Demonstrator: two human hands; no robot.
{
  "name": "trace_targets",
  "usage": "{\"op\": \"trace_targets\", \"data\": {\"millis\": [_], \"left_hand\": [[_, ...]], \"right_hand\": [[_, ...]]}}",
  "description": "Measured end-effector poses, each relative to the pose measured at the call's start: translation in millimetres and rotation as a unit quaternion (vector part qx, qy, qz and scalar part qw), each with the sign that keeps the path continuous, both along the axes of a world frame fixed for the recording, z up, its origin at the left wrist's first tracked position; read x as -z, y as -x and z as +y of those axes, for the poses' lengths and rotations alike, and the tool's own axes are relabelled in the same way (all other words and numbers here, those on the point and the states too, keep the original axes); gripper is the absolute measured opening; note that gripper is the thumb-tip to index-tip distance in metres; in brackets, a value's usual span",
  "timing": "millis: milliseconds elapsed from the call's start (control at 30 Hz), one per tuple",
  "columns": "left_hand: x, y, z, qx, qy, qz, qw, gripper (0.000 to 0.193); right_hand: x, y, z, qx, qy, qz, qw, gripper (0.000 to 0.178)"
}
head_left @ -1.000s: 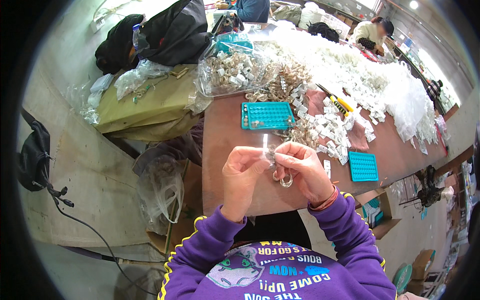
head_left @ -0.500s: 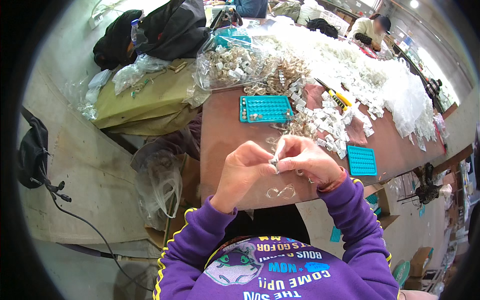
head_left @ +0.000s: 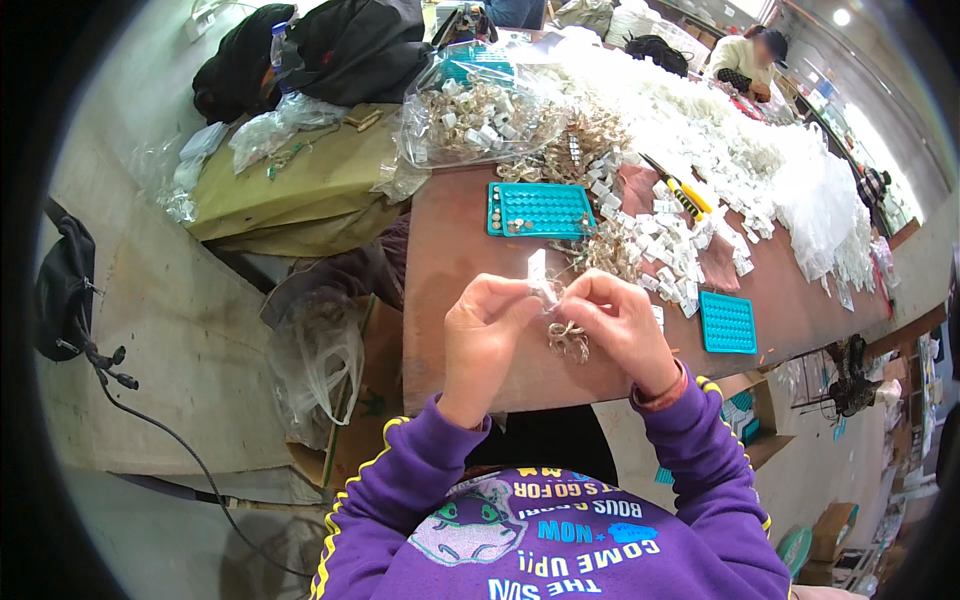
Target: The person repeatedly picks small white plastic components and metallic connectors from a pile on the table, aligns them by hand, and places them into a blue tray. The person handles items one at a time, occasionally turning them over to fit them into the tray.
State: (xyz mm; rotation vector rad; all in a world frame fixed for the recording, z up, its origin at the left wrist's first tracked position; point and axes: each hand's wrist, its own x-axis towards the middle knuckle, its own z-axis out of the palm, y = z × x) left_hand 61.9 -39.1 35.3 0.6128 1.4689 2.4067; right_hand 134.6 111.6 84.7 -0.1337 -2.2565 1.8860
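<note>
Above the near edge of the brown table, my two hands are close together with fingertips almost meeting. My left hand (head_left: 485, 335) is closed in a pinch on a small white tag (head_left: 537, 265), which stands up from the fingertips. My right hand (head_left: 622, 325) pinches beside the tag's lower end. Beneath its fingertips is a small bunch of beige looped cord (head_left: 569, 341), seemingly held there. The exact meeting of tag and cord is hidden by the fingers.
Beyond my hands lies a teal compartment tray (head_left: 541, 211) with small round pieces; another teal tray (head_left: 728, 323) is at right. White tags (head_left: 670, 245) and tangled cords (head_left: 610, 250) are heaped near yellow-handled tool (head_left: 685, 195). A clear bag (head_left: 480, 125) stands at back left. A person (head_left: 745, 65) works far right.
The white tag now stands up between my fingers, where a small greyish piece showed before. The cord loops, spread out below my hands earlier, are now bunched under my right fingertips.
</note>
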Motion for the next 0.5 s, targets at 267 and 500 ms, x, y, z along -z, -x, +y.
{"op": "trace_targets", "data": {"millis": [267, 500], "left_hand": [[-5, -5, 2, -0.002, -0.022, -0.031, 0.999, 0.010], [-8, -4, 2, 0.029, -0.015, -0.057, 0.998, 0.014]], "right_hand": [[7, -6, -16, 0.084, -0.318, 0.153, 0.932, 0.014], [15, -4, -16, 0.086, -0.375, 0.199, 0.901, 0.012]]}}
